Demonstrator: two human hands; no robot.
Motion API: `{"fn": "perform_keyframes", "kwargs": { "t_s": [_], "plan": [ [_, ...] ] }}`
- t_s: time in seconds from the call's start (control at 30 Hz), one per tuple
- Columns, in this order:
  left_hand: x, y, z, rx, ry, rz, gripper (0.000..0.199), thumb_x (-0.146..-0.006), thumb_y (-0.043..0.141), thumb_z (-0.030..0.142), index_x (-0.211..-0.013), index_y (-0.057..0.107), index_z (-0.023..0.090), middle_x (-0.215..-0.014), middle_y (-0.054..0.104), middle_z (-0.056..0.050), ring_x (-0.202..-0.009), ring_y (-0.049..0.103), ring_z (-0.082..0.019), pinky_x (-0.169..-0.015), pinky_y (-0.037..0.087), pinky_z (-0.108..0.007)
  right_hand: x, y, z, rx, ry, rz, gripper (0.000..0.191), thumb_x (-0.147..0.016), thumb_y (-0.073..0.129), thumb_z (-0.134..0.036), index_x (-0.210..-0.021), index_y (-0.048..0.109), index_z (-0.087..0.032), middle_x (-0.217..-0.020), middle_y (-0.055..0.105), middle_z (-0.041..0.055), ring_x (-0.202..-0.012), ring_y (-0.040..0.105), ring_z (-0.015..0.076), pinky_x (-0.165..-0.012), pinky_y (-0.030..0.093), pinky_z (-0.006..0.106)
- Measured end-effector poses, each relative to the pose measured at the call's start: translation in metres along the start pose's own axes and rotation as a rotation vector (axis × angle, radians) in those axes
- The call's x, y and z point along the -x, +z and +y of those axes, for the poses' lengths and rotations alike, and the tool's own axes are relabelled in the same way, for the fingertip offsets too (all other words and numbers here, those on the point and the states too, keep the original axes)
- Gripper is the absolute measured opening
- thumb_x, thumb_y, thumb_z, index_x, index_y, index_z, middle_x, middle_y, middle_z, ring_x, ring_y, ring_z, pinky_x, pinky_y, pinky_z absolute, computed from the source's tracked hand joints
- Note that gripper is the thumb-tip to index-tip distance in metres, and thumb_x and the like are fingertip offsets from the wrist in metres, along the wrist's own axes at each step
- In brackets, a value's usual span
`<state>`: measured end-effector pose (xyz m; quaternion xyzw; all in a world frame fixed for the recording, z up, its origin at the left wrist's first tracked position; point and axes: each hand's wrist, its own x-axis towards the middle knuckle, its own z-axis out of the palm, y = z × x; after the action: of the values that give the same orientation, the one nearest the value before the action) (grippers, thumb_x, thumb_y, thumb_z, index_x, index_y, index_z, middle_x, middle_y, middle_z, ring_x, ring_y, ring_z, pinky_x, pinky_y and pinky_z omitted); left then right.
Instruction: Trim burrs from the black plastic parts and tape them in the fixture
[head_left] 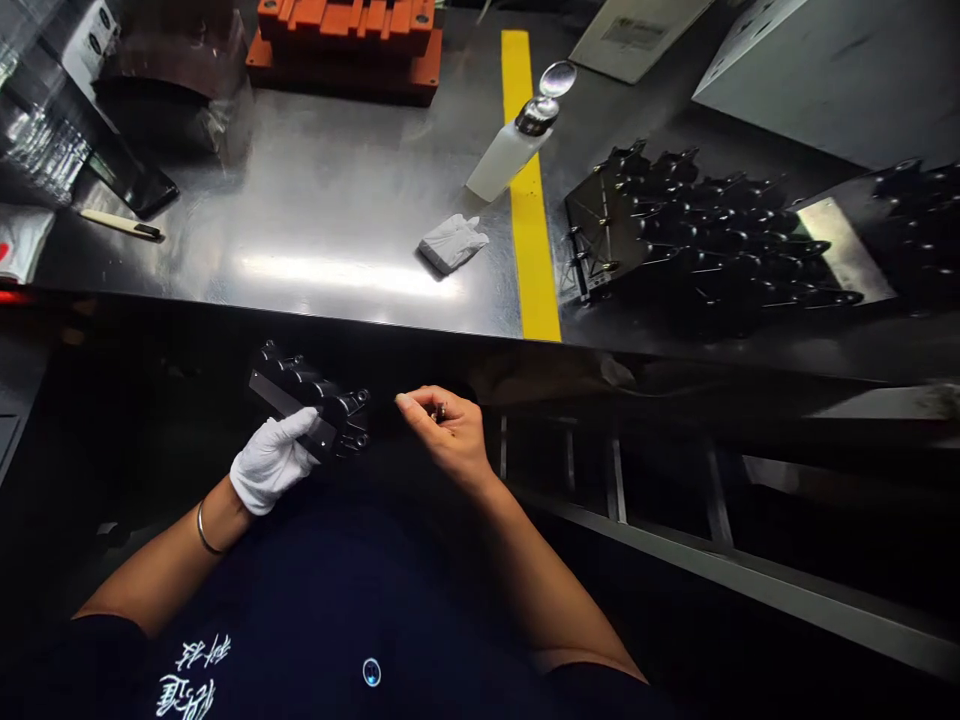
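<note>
In a white glove, my left hand grips a black ribbed molded part with a flat plate-like side and round screw lugs at its end. The part is tilted, in front of the bench edge. To its right, and apart from it, is my bare right hand. Its fingers are curled in, with thumb and index finger pointing toward the part. Small shiny metal pieces show inside the curled fingers; their exact kind is too small to tell.
On the metal bench lie a folded white cloth, a pump bottle beside yellow tape, and a knife-like tool. An orange fixture stands at the back. Several black parts are stacked at right.
</note>
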<state>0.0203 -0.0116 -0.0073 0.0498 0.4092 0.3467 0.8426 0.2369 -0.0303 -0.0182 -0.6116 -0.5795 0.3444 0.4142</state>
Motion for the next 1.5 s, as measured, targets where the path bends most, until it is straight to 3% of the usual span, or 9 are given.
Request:
{"fn": "perform_keyframes", "kwargs": {
  "t_s": [0.13, 0.23, 0.4, 0.73, 0.83, 0.93, 1.1, 1.3, 1.5],
  "plan": [
    [0.007, -0.004, 0.009, -0.168, 0.058, -0.138, 0.033, -0.062, 0.078, 0.012, -0.094, 0.071, 0.011, -0.084, 0.073, -0.006, -0.075, 0.069, -0.020, -0.073, 0.056, -0.030, -0.005, -0.011, -0.001, 0.340, -0.127, -0.083, 0.035, -0.092, 0.048, -0.047, -0.077, 0.061, -0.018, -0.066, 0.060, 0.0022, -0.056, 0.053, 0.0121, -0.052, 0.036, 0.024],
    [0.011, -0.001, 0.013, -0.265, 0.041, -0.189, 0.038, -0.058, 0.082, 0.012, -0.095, 0.072, 0.011, -0.082, 0.073, -0.007, -0.073, 0.069, -0.019, -0.069, 0.055, -0.028, -0.004, -0.015, -0.018, 0.237, -0.410, -0.224, 0.041, -0.098, 0.033, -0.044, -0.082, 0.060, -0.017, -0.067, 0.058, 0.0030, -0.059, 0.052, 0.0116, -0.056, 0.039, 0.024],
    [0.010, 0.007, 0.013, -0.299, 0.018, -0.279, 0.027, -0.058, 0.083, 0.016, -0.083, 0.074, 0.010, -0.075, 0.072, -0.006, -0.065, 0.067, -0.018, -0.061, 0.053, -0.025, -0.005, -0.008, -0.032, 0.132, -0.688, -0.368, 0.053, -0.085, 0.047, -0.066, -0.062, 0.049, -0.018, -0.055, 0.043, -0.0025, -0.051, 0.039, 0.0095, -0.048, 0.028, 0.024],
    [0.004, 0.004, -0.003, -0.165, 0.044, -0.158, 0.046, -0.067, 0.078, 0.020, -0.111, 0.066, 0.016, -0.088, 0.073, -0.005, -0.077, 0.070, -0.020, -0.073, 0.055, -0.030, -0.007, -0.002, -0.018, 0.282, -0.633, -0.073, 0.056, -0.089, 0.039, -0.063, -0.058, 0.051, -0.018, -0.056, 0.045, 0.0008, -0.053, 0.040, 0.0110, -0.050, 0.028, 0.026],
    [0.005, 0.007, -0.005, -0.093, 0.008, -0.124, 0.033, -0.069, 0.075, 0.016, -0.101, 0.068, 0.013, -0.082, 0.072, -0.004, -0.071, 0.068, -0.017, -0.071, 0.055, -0.027, -0.008, 0.001, -0.020, 0.291, -0.617, -0.045, 0.056, -0.092, 0.036, -0.060, -0.058, 0.050, -0.018, -0.056, 0.047, 0.0018, -0.054, 0.042, 0.0114, -0.051, 0.030, 0.026],
    [0.007, 0.013, -0.005, 0.025, -0.076, -0.052, 0.008, -0.079, 0.066, 0.013, -0.087, 0.069, 0.011, -0.080, 0.071, -0.004, -0.071, 0.068, -0.014, -0.073, 0.056, -0.024, -0.011, -0.002, -0.021, 0.273, -0.605, -0.073, 0.053, -0.097, 0.032, -0.051, -0.060, 0.050, -0.018, -0.056, 0.047, 0.0017, -0.053, 0.043, 0.0115, -0.051, 0.032, 0.026],
    [0.011, 0.020, 0.003, 0.242, -0.261, 0.034, 0.022, -0.094, 0.044, 0.014, -0.101, 0.066, 0.013, -0.085, 0.073, -0.004, -0.075, 0.070, -0.009, -0.075, 0.055, -0.016, -0.023, -0.018, -0.022, 0.242, -0.599, -0.154, 0.032, -0.097, 0.038, -0.029, -0.074, 0.057, -0.018, -0.059, 0.053, 0.0009, -0.053, 0.047, 0.0109, -0.053, 0.037, 0.025],
    [0.010, 0.015, 0.002, 0.334, -0.294, 0.024, 0.027, -0.096, 0.042, 0.017, -0.112, 0.063, 0.013, -0.088, 0.075, -0.004, -0.080, 0.071, -0.009, -0.079, 0.056, -0.016, -0.040, -0.029, -0.022, 0.395, -0.687, -0.255, 0.032, -0.093, 0.050, -0.033, -0.065, 0.059, -0.019, -0.053, 0.051, -0.0004, -0.049, 0.044, 0.0097, -0.046, 0.028, 0.025],
    [0.008, 0.013, -0.004, 0.336, -0.329, -0.031, 0.028, -0.096, 0.041, 0.019, -0.104, 0.066, 0.010, -0.093, 0.075, -0.006, -0.087, 0.071, -0.011, -0.083, 0.055, -0.018, -0.044, -0.035, -0.022, 0.200, -0.657, -0.451, 0.035, -0.093, 0.050, -0.032, -0.062, 0.059, -0.017, -0.050, 0.045, -0.0024, -0.046, 0.040, 0.0080, -0.047, 0.028, 0.023]
  ]
}}
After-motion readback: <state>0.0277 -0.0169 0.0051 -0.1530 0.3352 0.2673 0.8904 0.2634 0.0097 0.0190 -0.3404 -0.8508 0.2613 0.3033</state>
